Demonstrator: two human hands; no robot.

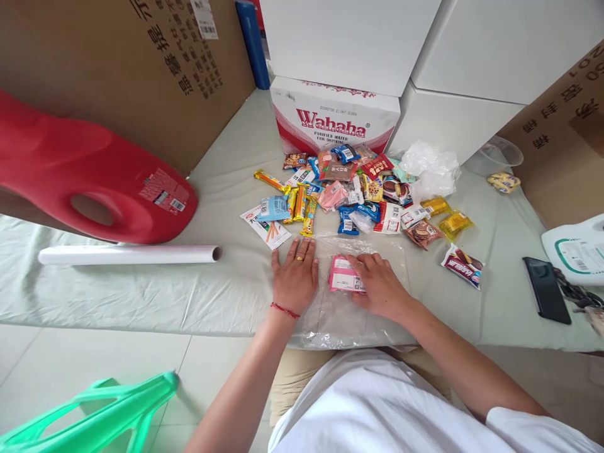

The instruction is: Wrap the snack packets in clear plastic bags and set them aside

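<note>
My left hand (295,277) lies flat with fingers stretched out, on the cloth at the left edge of a clear plastic bag (330,321). Its fingertips are just below a white snack packet (271,233). My right hand (380,283) closes over the right side of a small pink packet (346,264) with a white label, its fingers partly covering it. The clear bag spreads flat under the pink packet. Beyond both hands lies a pile of wrapped snacks, among them yellow stick packs (300,202), a blue wrapper (348,223) and a pink wrapper (333,195).
A Wahaha carton (335,123) and white boxes (340,38) stand behind the snacks. At left lie a red jug (132,182) and a white roll (127,254). Rightward are a crumpled clear bag (431,167), a phone (546,289) and a white bottle (578,251). A green stool (94,415) stands below.
</note>
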